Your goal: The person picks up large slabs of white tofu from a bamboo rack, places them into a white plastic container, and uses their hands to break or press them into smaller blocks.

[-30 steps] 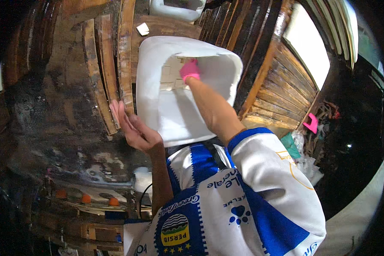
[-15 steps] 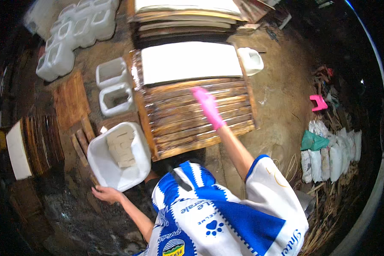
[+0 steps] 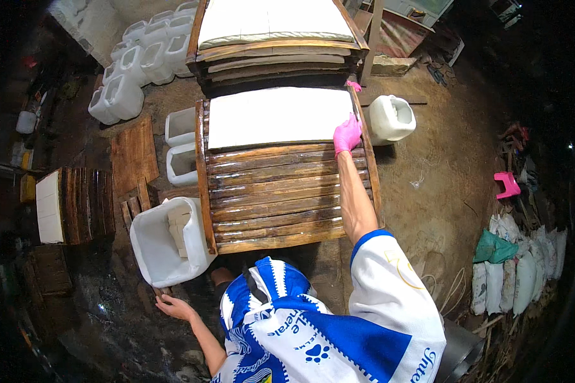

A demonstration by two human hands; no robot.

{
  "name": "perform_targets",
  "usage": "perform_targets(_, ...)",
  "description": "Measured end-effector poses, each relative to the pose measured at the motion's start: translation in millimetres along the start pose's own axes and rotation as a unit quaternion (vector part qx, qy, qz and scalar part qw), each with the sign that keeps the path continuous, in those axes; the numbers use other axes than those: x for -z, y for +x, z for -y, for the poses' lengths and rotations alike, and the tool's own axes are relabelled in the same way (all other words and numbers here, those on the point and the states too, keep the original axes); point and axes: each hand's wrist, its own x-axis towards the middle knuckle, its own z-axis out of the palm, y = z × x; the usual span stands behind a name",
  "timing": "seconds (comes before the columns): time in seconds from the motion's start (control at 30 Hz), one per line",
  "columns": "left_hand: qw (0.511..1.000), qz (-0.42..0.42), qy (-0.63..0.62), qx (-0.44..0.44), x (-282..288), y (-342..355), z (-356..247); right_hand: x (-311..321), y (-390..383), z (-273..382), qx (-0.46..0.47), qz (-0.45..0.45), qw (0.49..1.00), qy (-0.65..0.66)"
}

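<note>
My right hand (image 3: 347, 135), in a pink glove, is at the right edge of a flat white slab (image 3: 278, 118). Its fingers look curled together; what they hold, if anything, is hidden. The slab covers the far part of a wet, slatted wooden rack (image 3: 275, 185) in front of me. My left hand (image 3: 177, 309) is bare, its fingers spread and holding nothing. It hovers low beside the near side of a white cut-open plastic tub (image 3: 166, 276), in which lie beige flat pieces (image 3: 177, 231).
Beyond the rack stands a stack of white-topped wooden trays (image 3: 275, 48). Cut white jugs (image 3: 181, 163) line the rack's left side, and another jug (image 3: 382, 121) stands right. A small pink stool (image 3: 507, 185) and filled sacks (image 3: 524, 281) sit at far right.
My gloved right hand has gone from above the slats, away and to the right, to the slab's right edge. My left hand stays low near the tub, fingers apart. The view has shifted.
</note>
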Motion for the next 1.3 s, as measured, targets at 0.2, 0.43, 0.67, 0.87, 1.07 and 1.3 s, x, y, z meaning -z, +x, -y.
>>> perform_targets(0.2, 0.997, 0.027, -0.025, 0.068, -2.0, -14.5, 11.4, -7.4, 74.0, -54.1, -0.25, 0.288, 0.789, 0.482)
perform_targets(0.43, 0.999, -0.006, 0.033, 0.017, 22.1, -5.3, 27.1, 42.4, 65.7, -8.3, -0.324, 0.572, 0.461, 0.596)
perform_targets(0.67, 0.999, 0.03, 0.011, 0.007, 4.5, -3.9, -8.2, 22.1, 27.5, 8.0, -0.231, 0.452, 0.355, 0.785)
perform_targets(0.87, 0.998, 0.052, -0.015, -0.045, -12.4, 3.1, -34.5, 101.6, -10.2, 30.4, -0.219, 0.475, 0.245, 0.816)
perform_targets(1.07, 0.995, 0.075, -0.043, -0.056, -11.7, 5.5, -74.7, 112.3, -25.3, 7.2, -0.183, 0.467, 0.264, 0.824)
perform_targets(1.3, 0.997, 0.05, -0.057, -0.03, 3.9, 10.5, -56.4, 87.6, -4.5, 17.7, -0.181, 0.456, 0.293, 0.821)
